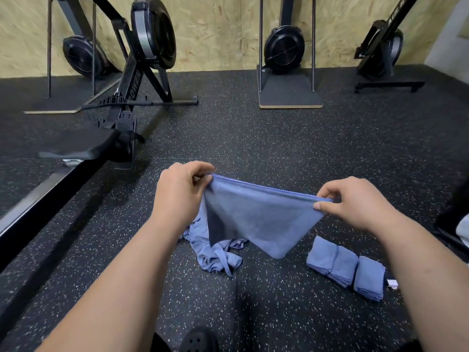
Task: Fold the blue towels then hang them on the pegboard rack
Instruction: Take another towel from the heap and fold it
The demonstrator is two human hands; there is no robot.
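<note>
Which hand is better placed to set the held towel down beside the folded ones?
Probably the right hand: the folded towels lie below it, while the left hand, also pinching the held towel, is over the crumpled pile.

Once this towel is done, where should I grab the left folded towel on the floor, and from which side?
Probably its near end, where the stacked layer edges show. Pinch the left folded towel there from above, thumb under, so all layers lift together. The other folded towel lies against its right side, blocking that approach.
</note>
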